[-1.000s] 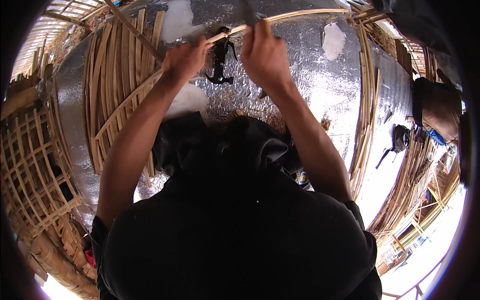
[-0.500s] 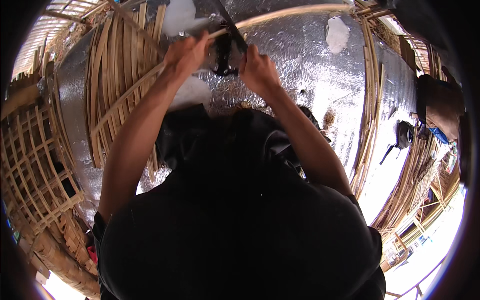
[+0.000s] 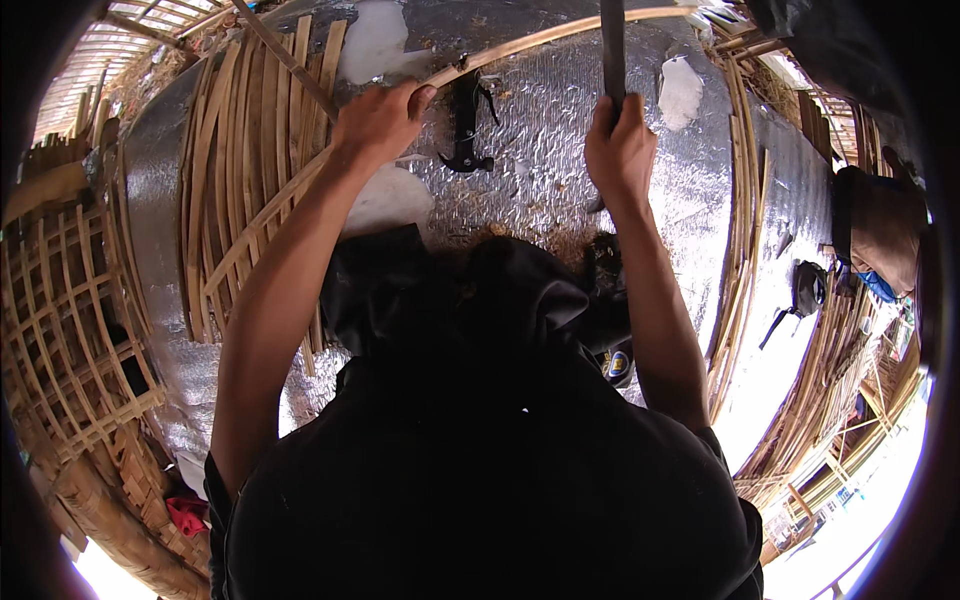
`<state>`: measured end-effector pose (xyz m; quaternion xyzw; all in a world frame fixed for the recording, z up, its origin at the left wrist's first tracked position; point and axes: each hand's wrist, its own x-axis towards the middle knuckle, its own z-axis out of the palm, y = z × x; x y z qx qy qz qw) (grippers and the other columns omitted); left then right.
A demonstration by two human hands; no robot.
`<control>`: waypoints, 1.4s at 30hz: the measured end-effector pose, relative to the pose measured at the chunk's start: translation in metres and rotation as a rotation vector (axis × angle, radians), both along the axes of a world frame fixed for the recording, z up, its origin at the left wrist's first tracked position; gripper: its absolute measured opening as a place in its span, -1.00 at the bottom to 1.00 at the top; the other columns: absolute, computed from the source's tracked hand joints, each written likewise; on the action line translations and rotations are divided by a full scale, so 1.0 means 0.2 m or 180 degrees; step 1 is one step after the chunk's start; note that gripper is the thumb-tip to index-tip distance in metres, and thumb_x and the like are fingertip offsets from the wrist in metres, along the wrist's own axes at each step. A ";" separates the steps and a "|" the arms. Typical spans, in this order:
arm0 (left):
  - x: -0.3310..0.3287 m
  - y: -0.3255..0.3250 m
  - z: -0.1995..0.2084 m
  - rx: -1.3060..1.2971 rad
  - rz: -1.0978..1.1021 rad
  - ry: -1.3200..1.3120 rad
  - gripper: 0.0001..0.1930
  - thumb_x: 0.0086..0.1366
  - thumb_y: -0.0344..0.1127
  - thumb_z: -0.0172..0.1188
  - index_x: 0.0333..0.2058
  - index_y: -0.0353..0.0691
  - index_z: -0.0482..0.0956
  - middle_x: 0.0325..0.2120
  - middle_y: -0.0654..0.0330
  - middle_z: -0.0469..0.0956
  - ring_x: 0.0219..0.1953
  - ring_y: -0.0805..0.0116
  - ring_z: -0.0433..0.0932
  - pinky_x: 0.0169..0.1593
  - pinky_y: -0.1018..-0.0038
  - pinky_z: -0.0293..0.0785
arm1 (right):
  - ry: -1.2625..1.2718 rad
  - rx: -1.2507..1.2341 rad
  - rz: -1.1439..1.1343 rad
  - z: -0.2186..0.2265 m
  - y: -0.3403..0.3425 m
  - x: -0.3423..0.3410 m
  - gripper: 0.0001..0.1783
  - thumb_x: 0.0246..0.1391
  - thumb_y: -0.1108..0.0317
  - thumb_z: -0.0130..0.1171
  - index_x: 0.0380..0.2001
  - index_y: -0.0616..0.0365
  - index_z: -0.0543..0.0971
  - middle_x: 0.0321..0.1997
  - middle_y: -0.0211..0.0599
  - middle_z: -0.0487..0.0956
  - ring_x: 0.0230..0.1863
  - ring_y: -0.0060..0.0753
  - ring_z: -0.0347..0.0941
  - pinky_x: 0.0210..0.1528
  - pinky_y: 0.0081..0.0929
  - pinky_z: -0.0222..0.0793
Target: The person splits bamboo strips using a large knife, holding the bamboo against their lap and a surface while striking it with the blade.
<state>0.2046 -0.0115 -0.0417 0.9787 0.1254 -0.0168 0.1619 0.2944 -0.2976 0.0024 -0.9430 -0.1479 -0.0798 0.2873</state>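
Firstly, the bare left hand (image 3: pixel 378 128), just to the left of the black claw hammer (image 3: pixel 466 125), has its fingers bent around a long, narrow, pale tan bamboo strip (image 3: pixel 530 42). The bare right hand (image 3: pixel 622 150), well to the right of the hammer, has its fingers wrapped at the lower part of a dark, flat, straight blade (image 3: pixel 613 55). This blade points away from the body and crosses in front of the strip in the view; whether the 2 touch, I cannot tell.

In my judgement, the step in hand is dressing or trimming the strip with the blade, between 2 strokes perhaps. A further stroke would call for a firm left grip, and for the edge to meet the strip at a low angle, clear of the left fingers.

As for the strip, it passes beyond the top of the hammer's handle and reaches far to the right of it. It looks smooth and slightly bowed, though the lens may add some bend, and 1 dark knot shows near the handle.

Farther out, flat brown bamboo slats (image 3: pixel 245 150) lie left of the hammer, on a wrinkled silver foil sheet (image 3: pixel 560 120).
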 end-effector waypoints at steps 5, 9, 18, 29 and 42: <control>-0.01 0.01 0.08 0.0029 0.0333 0.0068 -0.53 0.50 0.17 -0.13 -0.12 -0.03 0.63 -0.38 -0.08 0.68 -0.25 -0.21 0.67 -0.15 -0.05 0.59 | -0.0542 -0.0981 -0.0110 -0.13 -0.08 -0.09 -0.69 0.31 0.17 0.09 -0.16 0.23 0.41 -0.33 0.07 0.54 -0.25 0.09 0.57 -0.20 0.04 0.47; 0.00 0.02 0.17 0.0129 0.0510 0.0349 -0.52 0.50 0.17 -0.12 -0.16 -0.05 0.64 -0.37 -0.06 0.68 -0.24 -0.20 0.67 -0.16 -0.04 0.59 | 0.0419 -0.0514 0.0546 -0.11 0.17 -0.14 -0.47 0.26 -0.01 0.18 0.00 0.27 0.44 -0.05 0.09 0.47 0.02 0.09 0.45 0.07 0.00 0.42; -0.07 0.02 0.22 -0.0035 0.0699 0.0461 -0.52 0.49 0.19 -0.12 -0.17 -0.01 0.64 -0.35 -0.04 0.69 -0.21 -0.19 0.67 -0.16 -0.03 0.60 | 0.1229 -0.0316 0.1037 -0.21 0.46 -0.22 -0.42 0.08 -0.06 0.34 -0.20 0.34 0.60 -0.41 0.02 0.69 -0.34 0.07 0.70 -0.24 -0.13 0.61; -0.14 0.07 0.03 0.0212 0.0232 -0.0709 -0.63 0.41 -0.01 0.13 -0.20 -0.23 0.64 -0.25 -0.04 0.68 -0.22 -0.01 0.68 -0.20 0.11 0.61 | 0.2343 0.1613 0.1651 0.01 0.20 -0.44 -0.75 0.17 0.34 0.36 -0.24 0.34 0.59 -0.34 -0.09 0.63 -0.36 -0.33 0.59 -0.27 -0.39 0.47; -0.28 -0.19 0.53 -0.3821 -0.0068 -0.1375 -0.54 0.12 -0.48 0.52 0.01 -0.38 0.59 -0.28 0.20 0.65 -0.34 0.52 0.64 -0.26 0.60 0.52 | 0.0023 0.1069 0.1487 0.31 0.22 -0.54 -0.64 -0.08 0.43 0.48 -0.24 0.22 0.54 -0.33 -0.11 0.55 -0.39 -0.06 0.58 -0.41 -0.24 0.50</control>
